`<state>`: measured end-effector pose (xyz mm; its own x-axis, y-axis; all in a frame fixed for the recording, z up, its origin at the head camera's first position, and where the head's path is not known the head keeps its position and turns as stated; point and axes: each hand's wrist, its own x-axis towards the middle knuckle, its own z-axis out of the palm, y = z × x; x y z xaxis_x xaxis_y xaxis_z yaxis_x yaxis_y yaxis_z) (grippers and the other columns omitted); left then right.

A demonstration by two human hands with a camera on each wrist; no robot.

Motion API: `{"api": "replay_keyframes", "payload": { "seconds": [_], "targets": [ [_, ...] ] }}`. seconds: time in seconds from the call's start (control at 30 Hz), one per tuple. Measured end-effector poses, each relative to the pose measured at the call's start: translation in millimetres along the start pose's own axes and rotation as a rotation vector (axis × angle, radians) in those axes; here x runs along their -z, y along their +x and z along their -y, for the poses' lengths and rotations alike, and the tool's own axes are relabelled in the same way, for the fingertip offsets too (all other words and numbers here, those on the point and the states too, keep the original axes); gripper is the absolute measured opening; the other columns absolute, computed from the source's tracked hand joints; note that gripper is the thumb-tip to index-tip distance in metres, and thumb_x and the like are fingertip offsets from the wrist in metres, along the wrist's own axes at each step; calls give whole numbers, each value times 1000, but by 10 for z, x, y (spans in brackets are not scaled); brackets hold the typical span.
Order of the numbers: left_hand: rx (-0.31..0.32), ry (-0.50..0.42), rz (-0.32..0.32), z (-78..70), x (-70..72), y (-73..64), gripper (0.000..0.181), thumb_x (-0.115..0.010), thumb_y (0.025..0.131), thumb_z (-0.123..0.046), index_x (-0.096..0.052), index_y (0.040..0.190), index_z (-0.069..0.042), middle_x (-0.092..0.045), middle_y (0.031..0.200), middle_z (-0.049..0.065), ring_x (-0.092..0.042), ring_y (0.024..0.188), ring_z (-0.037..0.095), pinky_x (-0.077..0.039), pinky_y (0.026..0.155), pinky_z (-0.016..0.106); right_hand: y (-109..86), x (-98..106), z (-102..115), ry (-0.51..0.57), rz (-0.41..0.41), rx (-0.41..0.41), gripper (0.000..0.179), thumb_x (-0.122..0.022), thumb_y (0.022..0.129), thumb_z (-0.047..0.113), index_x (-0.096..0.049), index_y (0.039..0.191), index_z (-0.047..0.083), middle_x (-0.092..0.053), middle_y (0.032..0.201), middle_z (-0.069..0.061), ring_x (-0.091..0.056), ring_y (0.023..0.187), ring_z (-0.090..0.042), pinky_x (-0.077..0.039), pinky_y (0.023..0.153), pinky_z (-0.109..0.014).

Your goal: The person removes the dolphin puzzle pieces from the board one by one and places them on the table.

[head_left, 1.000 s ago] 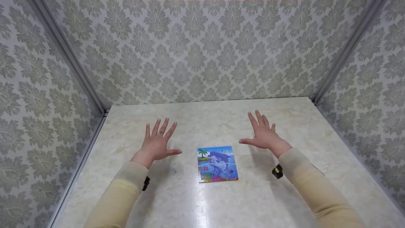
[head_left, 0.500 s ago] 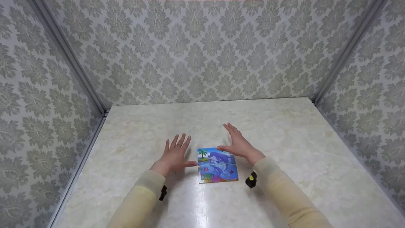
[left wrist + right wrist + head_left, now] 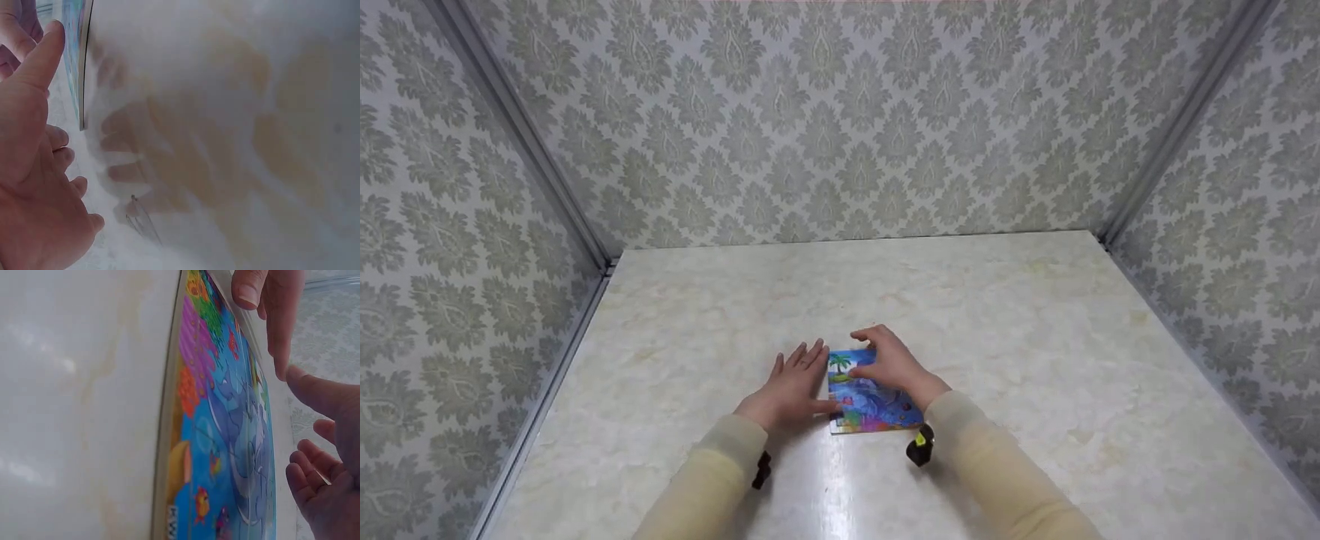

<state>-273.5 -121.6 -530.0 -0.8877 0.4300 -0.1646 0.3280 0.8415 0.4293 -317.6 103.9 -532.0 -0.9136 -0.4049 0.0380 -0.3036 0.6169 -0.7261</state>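
Observation:
A flat dolphin jigsaw puzzle [image 3: 874,411] lies on the table, its palm tree toward the back left. Fine cut lines cross its picture in the right wrist view, where the board [image 3: 225,422] shows a pale thin edge. My left hand [image 3: 787,394] is at the puzzle's left side, fingers spread and straight, the thumb reaching over the left edge. Above the upper right part is my right hand [image 3: 896,367], its fingers loosely bent and its thumb over the picture. In the right wrist view the right fingers [image 3: 304,478] hold nothing; part of the picture is hidden beneath this hand.
The pale marbled table [image 3: 697,300] extends around the puzzle on every side. Patterned panels [image 3: 825,135] rise at the back, left and right, with grey metal posts [image 3: 532,142] in the corners. A dark band is at each wrist.
Both hands have moved inward and lower, from wide apart to the puzzle. The right hand has passed over its upper right part, its fingers now more bent. The puzzle shows no clear shift.

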Motion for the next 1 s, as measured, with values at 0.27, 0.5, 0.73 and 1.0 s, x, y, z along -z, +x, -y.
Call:
{"api": "replay_keyframes", "payload": {
  "seconds": [0.27,0.5,0.73,1.0],
  "targets": [
    [-2,-9,15,10,-68,-11,106,-71,89,-62,-18,166,-12,-11,175,9,-5,162,37,-3,129,63,42,-92,9,-66,57,-15,60,-87,83,24,-63,134,4,-57,127,-17,-58,115,-31,-48,108,-49],
    [-5,-2,11,16,-75,9,107,-72,88,-62,-20,166,-11,-12,174,12,-7,162,39,-5,128,64,75,-102,52,-113,76,-33,51,-89,81,24,-67,123,4,-53,122,-15,-54,114,-32,-48,107,-50],
    [16,16,36,-9,-62,12,108,-72,88,-63,-18,166,-11,-10,175,12,-6,162,38,-4,128,65,109,-119,104,-115,80,-88,43,-90,81,22,-68,115,6,-52,119,-13,-52,111,-31,-48,105,-49],
    [30,8,40,-38,-44,6,108,-72,88,-62,-17,166,-12,-9,175,11,-5,162,37,-4,128,64,138,-141,130,-138,79,-135,41,-88,82,18,-63,113,9,-51,118,-13,-50,108,-30,-48,101,-49]
  ]
}}
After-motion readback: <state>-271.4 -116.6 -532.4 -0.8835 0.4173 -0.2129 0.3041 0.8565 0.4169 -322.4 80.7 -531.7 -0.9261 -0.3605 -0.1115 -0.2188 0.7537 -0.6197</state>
